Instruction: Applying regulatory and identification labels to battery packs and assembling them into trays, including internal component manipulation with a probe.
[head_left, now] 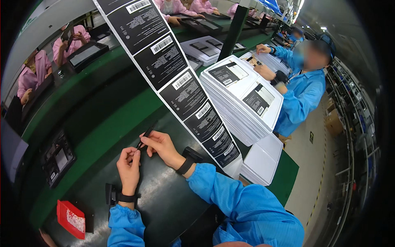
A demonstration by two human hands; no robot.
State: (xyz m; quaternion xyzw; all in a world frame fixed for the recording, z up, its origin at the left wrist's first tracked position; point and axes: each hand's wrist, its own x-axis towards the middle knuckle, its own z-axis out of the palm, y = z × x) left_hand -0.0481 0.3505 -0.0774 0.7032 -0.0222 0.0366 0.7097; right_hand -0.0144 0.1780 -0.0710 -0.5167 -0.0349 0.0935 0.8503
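Slim black tweezers [147, 133] are pinched between the thumb and fingers of my right hand [163, 149], above the dark green work mat. My left hand [128, 168] is closed just beside their lower end, thumb against the fingertips. Whatever is between those left fingertips is too small to make out. Both wrists wear black straps with small modules. A long strip of black labels [185, 101] with white barcode patches hangs slantwise beyond my right hand and does not touch it.
A red scoop-shaped tray [70, 219] with small white pieces sits at lower left. Above it lies an opened black device [58, 158]. Stacked white trays [251, 119] holding black-and-white battery-like packs stand at right, beside a co-worker in blue [302, 92]. Pink-sleeved people work across the line.
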